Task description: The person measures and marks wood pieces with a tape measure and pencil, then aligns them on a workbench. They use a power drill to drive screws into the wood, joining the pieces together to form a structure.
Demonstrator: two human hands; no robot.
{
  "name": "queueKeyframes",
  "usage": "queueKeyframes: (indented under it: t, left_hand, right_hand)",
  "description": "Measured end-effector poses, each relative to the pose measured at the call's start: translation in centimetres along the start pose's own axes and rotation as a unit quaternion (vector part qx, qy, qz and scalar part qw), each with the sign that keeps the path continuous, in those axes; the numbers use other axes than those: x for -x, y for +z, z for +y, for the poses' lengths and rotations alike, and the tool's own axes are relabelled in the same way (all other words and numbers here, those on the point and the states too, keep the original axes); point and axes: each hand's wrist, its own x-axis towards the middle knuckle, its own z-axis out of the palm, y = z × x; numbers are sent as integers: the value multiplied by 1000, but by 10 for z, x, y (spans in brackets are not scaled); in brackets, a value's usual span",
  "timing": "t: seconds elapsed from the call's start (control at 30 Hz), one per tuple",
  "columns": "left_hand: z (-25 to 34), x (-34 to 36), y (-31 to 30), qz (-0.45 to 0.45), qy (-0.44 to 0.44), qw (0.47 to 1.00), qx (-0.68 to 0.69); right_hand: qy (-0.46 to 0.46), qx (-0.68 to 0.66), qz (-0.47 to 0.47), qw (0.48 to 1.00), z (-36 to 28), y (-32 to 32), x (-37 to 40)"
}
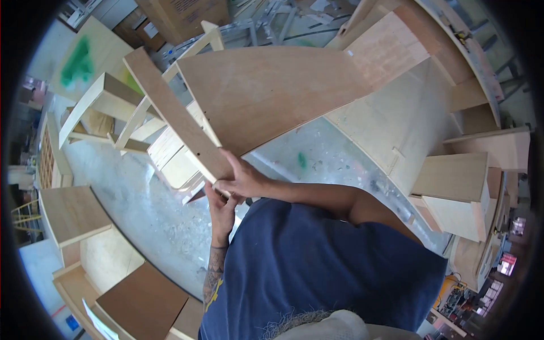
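A long narrow wooden board [175, 110] runs diagonally from the upper left down to my hands, with a few small dark holes in its face. My right hand [246, 177] grips its near end, thumb and fingers around the corner. Just below, my left hand [221, 205] is closed on the same end from underneath, its fingertips partly hidden. Behind the board stands a wide brown wooden panel [272, 85], with holes along its left edge.
Pale curved wooden frames [136, 122] stand at the left. A wooden cabinet [141, 300] is at the lower left, and box-like wooden units [453, 178] are at the right. A cardboard box [184, 17] sits at the top. The concrete floor [164, 218] has paint marks.
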Motion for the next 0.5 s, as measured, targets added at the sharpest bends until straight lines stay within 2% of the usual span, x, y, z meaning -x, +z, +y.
queueKeyframes:
  t: [0.07, 0.1, 0.13, 0.23, 0.33, 0.4, 0.47, 0.5]
  left_hand:
    - [-3, 0, 4, -2, 11, 1000, -12]
    - [-5, -3, 2, 9, 23, 998, -50]
    - [8, -4, 10, 26, 13, 999, -18]
    - [18, -13, 8, 71, 8, 997, -16]
    - [15, -26, -9, 98, 11, 995, -15]
    - [23, -36, -11, 90, -30, 995, -18]
    - [12, -54, -23, 95, -15, 995, -26]
    - [15, -61, -23, 97, -44, 994, -14]
  right_hand:
    - [-86, -21, 34, 996, 16, -4, 7]
    - [-64, -15, 40, 997, 14, -11, 16]
    - [-43, -8, 44, 998, 8, -24, 26]
    - [37, -12, 39, 998, 15, -64, 53]
    - [110, -14, 64, 992, 78, -95, 85]
    - [176, 36, 90, 980, 122, -114, 114]
    - [278, 159, 85, 943, 163, -130, 144]
    - [323, 149, 98, 930, 182, -133, 160]
